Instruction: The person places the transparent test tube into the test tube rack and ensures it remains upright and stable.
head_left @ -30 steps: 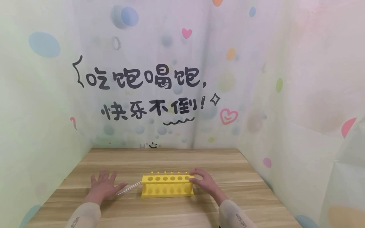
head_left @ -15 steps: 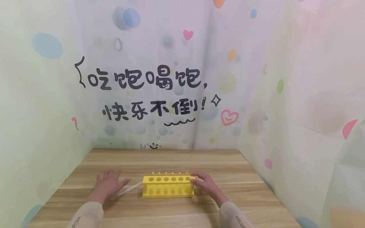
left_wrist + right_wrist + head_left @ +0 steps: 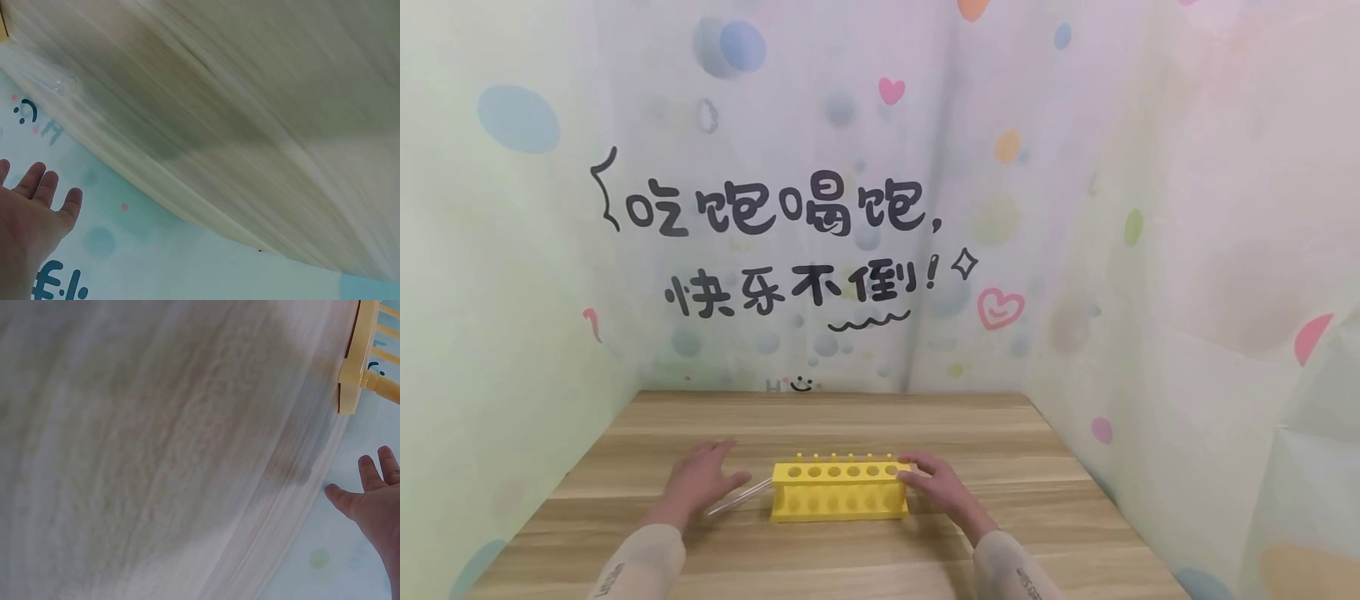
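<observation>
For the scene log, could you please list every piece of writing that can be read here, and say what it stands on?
"吃饱喝饱," on the backdrop sheet, upper line.
"快乐不倒!" on the same sheet, lower line.
Small print on the left sleeve: too small to read.
Small print on the right sleeve: too small to read.
The yellow rack shows no text.

We see blurred wood tabletop (image 3: 144,450) filling most of the right wrist view, a yellow rack (image 3: 357,359) end poking in at top right, and the right hand (image 3: 375,506) at the lower right edge, fingers straight, holding nothing, apart from the rack.
</observation>
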`<state>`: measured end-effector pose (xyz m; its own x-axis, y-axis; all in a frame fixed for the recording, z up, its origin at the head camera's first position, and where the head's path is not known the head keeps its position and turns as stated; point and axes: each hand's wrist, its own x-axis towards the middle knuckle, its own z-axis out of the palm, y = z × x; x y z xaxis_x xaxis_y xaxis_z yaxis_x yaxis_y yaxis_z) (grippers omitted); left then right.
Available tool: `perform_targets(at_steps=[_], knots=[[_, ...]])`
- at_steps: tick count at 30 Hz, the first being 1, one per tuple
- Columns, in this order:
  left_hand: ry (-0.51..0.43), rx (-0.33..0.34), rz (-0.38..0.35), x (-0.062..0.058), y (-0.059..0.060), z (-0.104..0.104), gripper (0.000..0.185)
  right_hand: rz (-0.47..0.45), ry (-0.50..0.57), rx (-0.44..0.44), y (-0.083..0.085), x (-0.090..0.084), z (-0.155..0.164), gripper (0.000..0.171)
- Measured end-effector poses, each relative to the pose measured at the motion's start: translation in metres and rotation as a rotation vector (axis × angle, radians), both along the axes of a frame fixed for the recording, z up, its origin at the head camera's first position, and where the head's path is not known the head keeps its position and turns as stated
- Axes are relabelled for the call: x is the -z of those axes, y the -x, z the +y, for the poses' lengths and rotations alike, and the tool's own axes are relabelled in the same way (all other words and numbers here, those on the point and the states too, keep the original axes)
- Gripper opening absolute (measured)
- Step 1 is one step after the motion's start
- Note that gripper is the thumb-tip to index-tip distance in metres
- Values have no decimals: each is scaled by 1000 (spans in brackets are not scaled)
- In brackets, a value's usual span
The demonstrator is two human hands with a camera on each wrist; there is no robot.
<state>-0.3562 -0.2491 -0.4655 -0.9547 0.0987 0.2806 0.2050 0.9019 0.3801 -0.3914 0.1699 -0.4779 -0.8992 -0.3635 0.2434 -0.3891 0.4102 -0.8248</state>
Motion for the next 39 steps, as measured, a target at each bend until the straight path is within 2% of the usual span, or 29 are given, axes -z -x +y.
perform_targets(at_steps=[11, 20, 33, 39], knots=[[-111, 24, -28, 2, 10, 16, 73, -9, 13, 2, 2, 3, 1, 40], [-218, -3, -101, 9, 14, 30, 66, -11, 19, -4, 2, 4, 2, 39], [-237, -31, -164, 19, 20, 35, 49, -33, 22, 8, 3, 7, 1, 40], [-214, -13, -145, 25, 24, 35, 45, -14, 20, 10, 3, 6, 2, 40]])
